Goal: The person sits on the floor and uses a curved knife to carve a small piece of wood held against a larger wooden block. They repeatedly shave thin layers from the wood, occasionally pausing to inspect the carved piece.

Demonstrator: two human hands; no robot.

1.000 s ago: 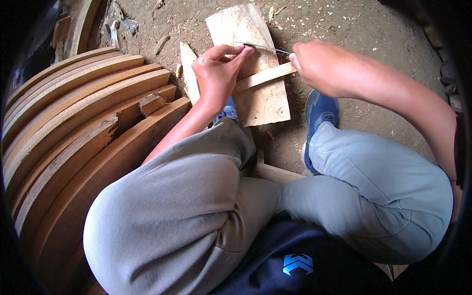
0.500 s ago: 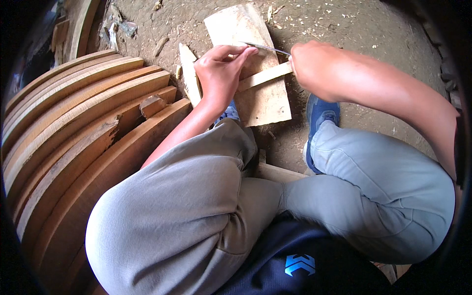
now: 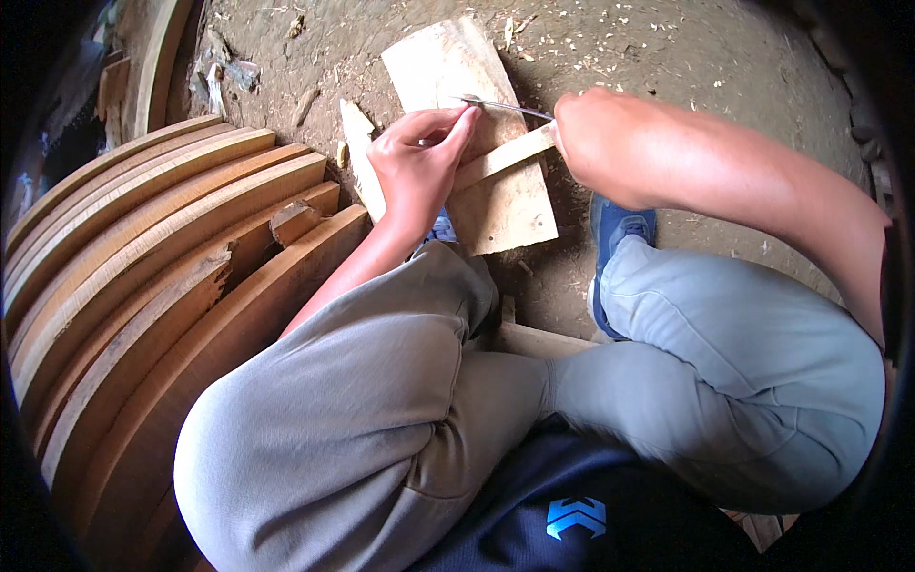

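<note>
My right hand (image 3: 602,143) is closed in a fist around the near end of a thin metal tool (image 3: 519,108); its handle is hidden in the fist. The slim shaft points left over a pale, flat board (image 3: 500,212) on the ground. At its far end, my left hand (image 3: 419,157) pinches with thumb and forefinger; whether it grips the shaft or something smaller is unclear. Below the tool, a narrow wooden strip (image 3: 505,157) slants across the board. One end of the strip reaches my right fist and the other goes behind my left hand.
Several curved-looking planks (image 3: 181,276) are stacked at the left, with a wood offcut (image 3: 296,221) on them. A pointed wood piece (image 3: 360,157) lies beside the board. Shavings dot the dirt floor (image 3: 658,57). My blue shoe (image 3: 621,238) stands right of the board.
The board and both hands sit slightly lower and farther left in the picture. My hands keep nearly the same pose, with the metal tool still over the board.
</note>
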